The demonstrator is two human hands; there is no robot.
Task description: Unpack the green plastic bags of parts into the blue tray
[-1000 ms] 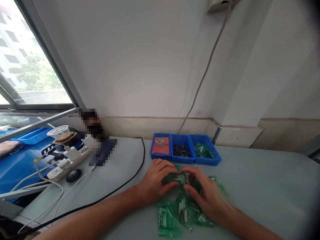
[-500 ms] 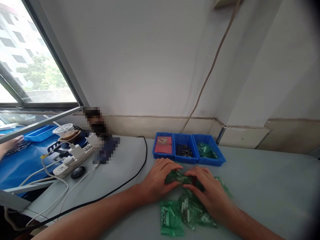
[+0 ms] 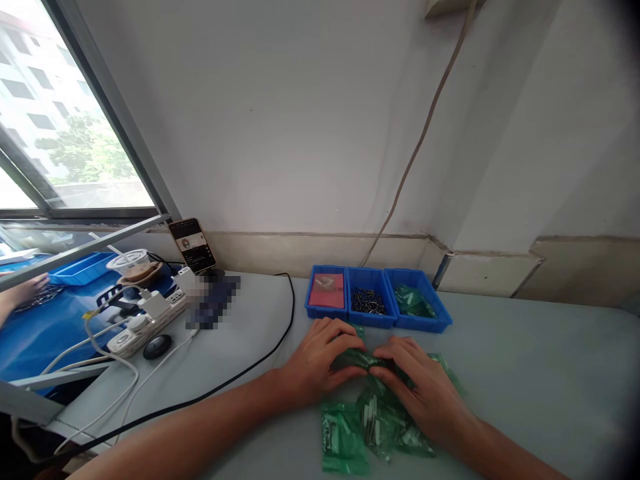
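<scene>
Green plastic is pinched between the fingers of my left hand and my right hand, whose fingertips nearly meet over the table. This green bag is partly hidden by the fingers. Below it lie a flat green packet and green bags with pale metal pins, partly under my right hand. Behind the hands stand three blue bins: the left one holds a red card, the middle one small dark metal parts, the right one a green bag.
A black cable crosses the grey table beside my left forearm. Further left are a power strip, a black mouse, a phone and a lidded cup. Another person's hand shows at far left.
The fingertips of both hands have come closer together on the green bag. The phone by the wall now shows clearly.
</scene>
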